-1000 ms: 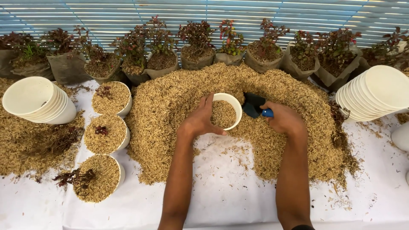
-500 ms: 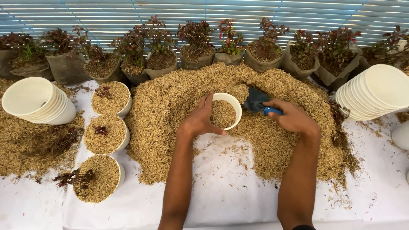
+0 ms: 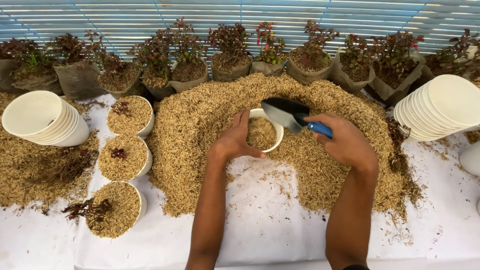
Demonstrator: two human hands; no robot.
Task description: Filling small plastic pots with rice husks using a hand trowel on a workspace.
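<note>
In the middle of the heaped tan husk pile (image 3: 200,130), the left hand (image 3: 235,142) clasps a round white plastic pot (image 3: 263,131), steadying it; the right hand (image 3: 345,142), clamped around a blue-handled black scoop (image 3: 287,112), tilts it above the rim.

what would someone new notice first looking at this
The big heap of tan husks across the middle of the white table stands out first. At its centre the left hand steadies a white pot half full of husks, while the right hand holds a dark trowel with a blue handle over it. Behind runs a row of red-leaved plants in bags, and stacks of white pots lie at both sides.
</note>
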